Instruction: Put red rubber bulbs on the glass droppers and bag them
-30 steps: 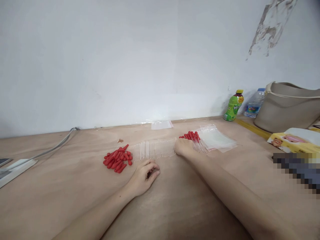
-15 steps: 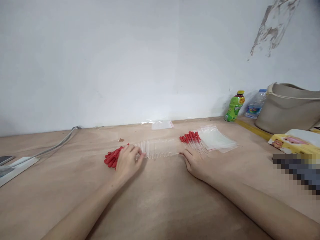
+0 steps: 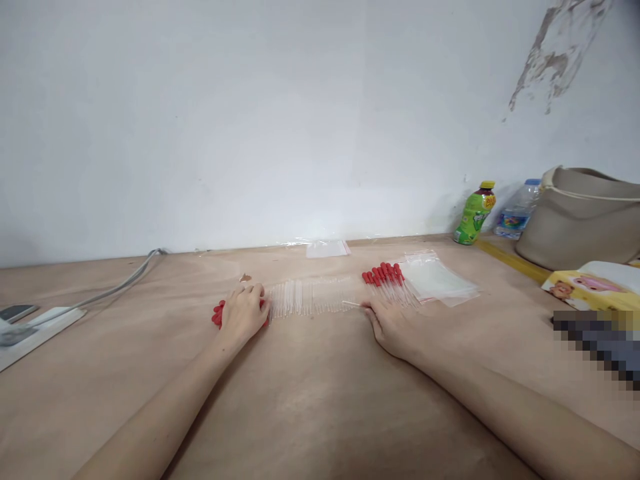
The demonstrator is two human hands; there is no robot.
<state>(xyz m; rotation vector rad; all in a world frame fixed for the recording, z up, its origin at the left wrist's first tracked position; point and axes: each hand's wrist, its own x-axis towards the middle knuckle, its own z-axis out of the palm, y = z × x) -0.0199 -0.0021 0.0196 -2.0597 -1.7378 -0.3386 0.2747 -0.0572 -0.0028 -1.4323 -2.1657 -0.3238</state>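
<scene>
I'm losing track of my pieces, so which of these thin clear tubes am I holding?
The thin clear tube pinched in your right hand, jutting left; the others lie in the row of clear tubes or bear round-ended red caps.

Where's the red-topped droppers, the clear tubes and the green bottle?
Red-topped droppers [image 3: 390, 272]: head view, on a red bulb.
Clear tubes [image 3: 299, 297]: head view, on shafts within the row.
Green bottle [image 3: 473, 217]: head view, on its side.

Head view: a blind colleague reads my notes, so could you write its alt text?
A person's left hand partly hides a pile of red dropper bulbs, while the right hand holds a thin clear tube. Between them lies a row of clear tubes, with red-bulbed droppers and plastic zip bags farther right.
</scene>
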